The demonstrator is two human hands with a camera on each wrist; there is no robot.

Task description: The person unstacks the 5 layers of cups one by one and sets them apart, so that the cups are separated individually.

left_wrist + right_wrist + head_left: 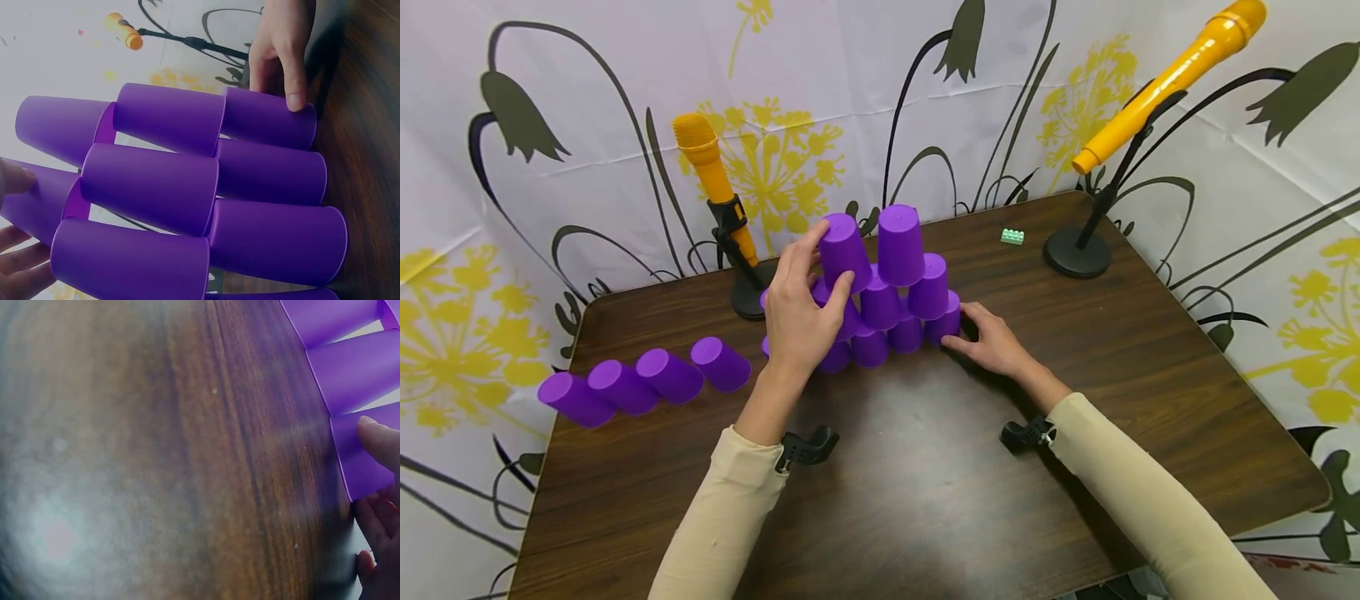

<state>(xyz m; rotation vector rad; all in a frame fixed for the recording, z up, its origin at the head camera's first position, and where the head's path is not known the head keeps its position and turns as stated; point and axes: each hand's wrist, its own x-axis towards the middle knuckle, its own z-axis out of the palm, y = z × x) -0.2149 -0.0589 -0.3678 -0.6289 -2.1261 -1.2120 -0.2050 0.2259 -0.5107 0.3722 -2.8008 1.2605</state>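
Far left of the desk [925, 500]: four purple cups lie on their sides in a nested row [643, 379], near the left edge and well apart from the rest.

Behind the centre-left: an orange microphone [711, 179] stands on a black stand, just behind the cup pile.

Centre: a pyramid of upside-down purple cups [891, 317] stands on the desk, several tiers high. The left hand [797, 312] grips the top-left cup [844, 250], fingers over its far side and thumb on the near side; this cup is tilted, beside the upright top cup [901, 244]. The left wrist view shows the stacked cups [187, 187] close up, with fingertips [22, 262] curled at the lower left edge of the picture.

Right of the pyramid: the right hand [992, 337] lies low on the desk, its fingers relaxed and touching the bottom-right cup [946, 321] at the pyramid's base. The right wrist view shows a fingertip [378, 440] resting on that cup's wall [359, 459], close to its rim, not wrapped round it.

Further right, at the back: a small green brick [1012, 237] lies on the desk. Near it, a black round stand base [1077, 252] carries a second orange microphone [1172, 79], tilted up to the right.
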